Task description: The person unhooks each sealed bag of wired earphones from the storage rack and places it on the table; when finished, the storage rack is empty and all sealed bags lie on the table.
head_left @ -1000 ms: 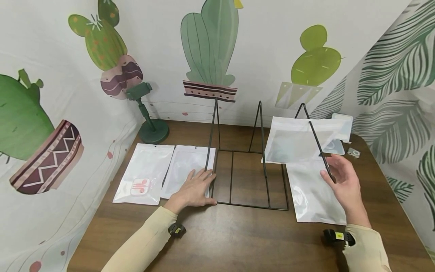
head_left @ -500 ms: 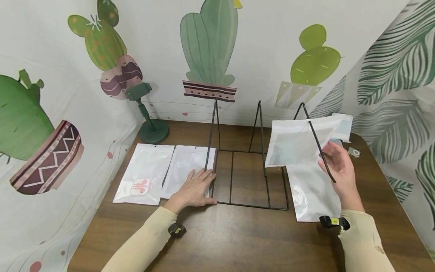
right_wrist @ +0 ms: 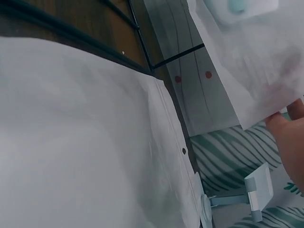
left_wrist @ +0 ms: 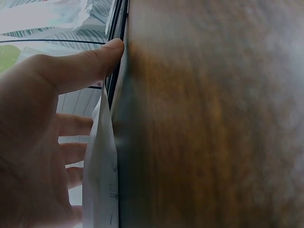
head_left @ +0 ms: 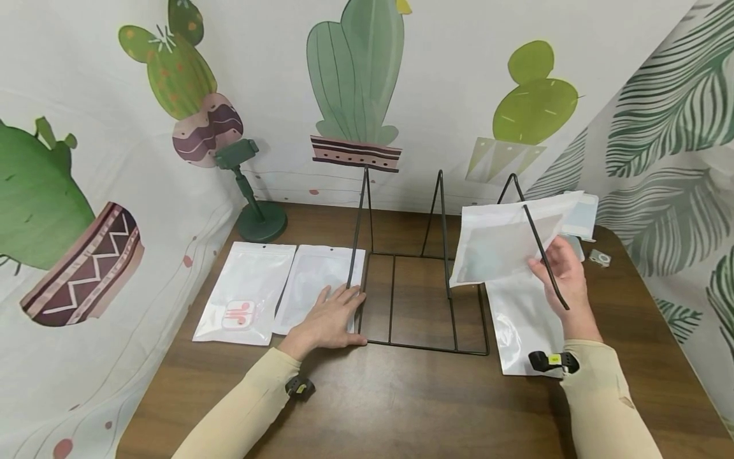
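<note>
A black wire rack (head_left: 453,328) with several tall prongs stands on the table. On its right prong hangs a white pouch (head_left: 487,245) with a see-through panel, a pale item showing inside it in the right wrist view. My right hand (head_left: 568,287) holds that pouch by its lower right part, thumb in front beside the prong; its fingers show at the pouch's edge (right_wrist: 256,114) in the right wrist view. My left hand (head_left: 323,322) rests at the rack's left side, fingers extended over a flat white pouch (head_left: 315,274), thumb (left_wrist: 107,54) on the base wire.
Another white pouch (head_left: 252,274) holding a boxed pair of earphones lies farther left. A further white pouch (head_left: 516,331) lies under the right hand. A green phone stand (head_left: 260,220) is at the back left, a pale blue stand (head_left: 582,217) and a small device (head_left: 600,257) at the back right.
My right hand has moved left and up from the prong's free end to the hanging pouch, which now tilts with its right side raised. The left hand has stayed in place.
</note>
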Tool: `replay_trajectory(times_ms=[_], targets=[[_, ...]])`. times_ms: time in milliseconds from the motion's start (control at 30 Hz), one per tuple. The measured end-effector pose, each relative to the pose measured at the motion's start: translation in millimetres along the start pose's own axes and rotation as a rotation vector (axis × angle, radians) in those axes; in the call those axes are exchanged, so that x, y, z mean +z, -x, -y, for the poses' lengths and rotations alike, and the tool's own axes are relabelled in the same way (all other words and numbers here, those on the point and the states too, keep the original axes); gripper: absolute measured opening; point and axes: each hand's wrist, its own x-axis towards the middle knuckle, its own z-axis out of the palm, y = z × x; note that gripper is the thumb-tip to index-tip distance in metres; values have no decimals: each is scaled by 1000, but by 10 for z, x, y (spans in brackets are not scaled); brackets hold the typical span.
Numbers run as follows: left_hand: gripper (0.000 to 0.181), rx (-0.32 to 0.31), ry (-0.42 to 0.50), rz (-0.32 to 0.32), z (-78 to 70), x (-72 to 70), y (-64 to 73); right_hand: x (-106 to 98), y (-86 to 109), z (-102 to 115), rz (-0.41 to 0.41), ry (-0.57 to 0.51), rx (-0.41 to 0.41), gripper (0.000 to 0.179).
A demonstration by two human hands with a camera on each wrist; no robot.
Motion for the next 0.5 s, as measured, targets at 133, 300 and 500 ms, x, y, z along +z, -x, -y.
replay_trajectory(times_ms=[133,300,500], targets=[[97,-2,2,0,1,-5,-1,29,-4,11,-16,17,-9,40],[98,-8,-7,4,3,-10,-4,82,12,14,-74,-11,-5,17],[98,-10,-5,8,0,-9,-1,117,49,5,-138,-87,7,21]])
